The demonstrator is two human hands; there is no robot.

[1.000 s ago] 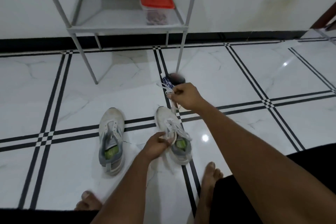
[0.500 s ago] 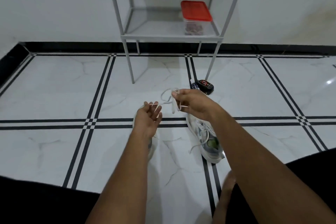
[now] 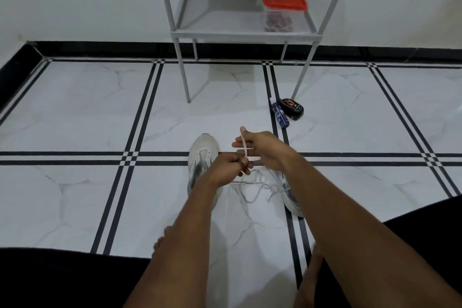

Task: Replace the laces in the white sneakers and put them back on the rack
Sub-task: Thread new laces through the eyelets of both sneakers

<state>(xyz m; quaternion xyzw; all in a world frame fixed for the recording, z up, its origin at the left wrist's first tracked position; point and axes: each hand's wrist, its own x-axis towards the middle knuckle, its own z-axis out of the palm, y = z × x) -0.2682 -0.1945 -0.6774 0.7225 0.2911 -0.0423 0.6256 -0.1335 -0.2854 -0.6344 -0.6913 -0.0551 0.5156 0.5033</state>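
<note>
On the left, the marble floor (image 3: pixel 75 120) with its black double stripes now fills more of my view than a moment ago, because my head has turned and the corner of the black skirting shows at the far left. The left sneaker (image 3: pixel 201 157) lies on the floor just past my left wrist, toe pointing away from me; half a second back my arm hid most of it. My left hand (image 3: pixel 228 169) was spread open then, fingers up and apart from the lace; now its fingers are curled and pinch the white lace (image 3: pixel 244 150) at the lower end. My right hand (image 3: pixel 262 149) grips the same lace just above, so both hands have come together, almost touching, with a short stretch of lace standing up between them and its tip poking above my right thumb. Below them the loose grey-white old lace (image 3: pixel 260 186) trails in loops over the floor towards the right sneaker (image 3: pixel 291 197), which is mostly covered by my right forearm. Further back the grey metal rack (image 3: pixel 246 32) stands against the wall with a red-lidded box (image 3: pixel 281 5) on its shelf. By the rack's right front leg a small blue bottle (image 3: pixel 280 115) and a black tin (image 3: pixel 292 107) lie side by side on the floor.
</note>
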